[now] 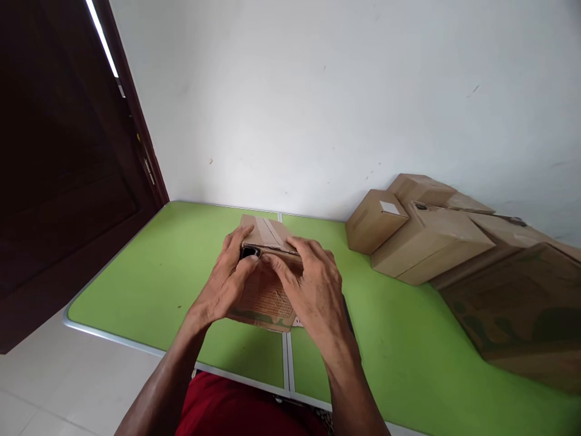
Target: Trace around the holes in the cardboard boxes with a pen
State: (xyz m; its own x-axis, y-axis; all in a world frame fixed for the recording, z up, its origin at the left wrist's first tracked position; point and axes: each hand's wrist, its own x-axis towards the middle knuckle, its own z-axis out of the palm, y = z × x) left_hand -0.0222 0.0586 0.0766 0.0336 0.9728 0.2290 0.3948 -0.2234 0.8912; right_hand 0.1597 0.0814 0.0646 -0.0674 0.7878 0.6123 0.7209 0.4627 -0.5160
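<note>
Standing off to the side here, and both hands are on a small taped cardboard carton, which sits on the green folding table right around the seam down its middle. The left hand has its fingers over the carton's upper left edge, thumb pressed in front next to a dark gap at the corner. The right hand has its fingers on the upper right edge, thumb reaching in till it's about touching the other one, so both are pinching the top front edge between thumb and fingers. Can't tell what's inside, so weight is a guess, but I'd bet on light. The walls look stiffish but thin (that front edge looks pretty ragged, tbh), so squeezing hard there would probably crumple or tear it. Bare board shouldn't be slippery; the packing tape on top might be slicker. If it were me, I'd take hold flat-palmed on the two sides, low down, away from that gap. More brown boxes are piled by the wall at right.
</note>
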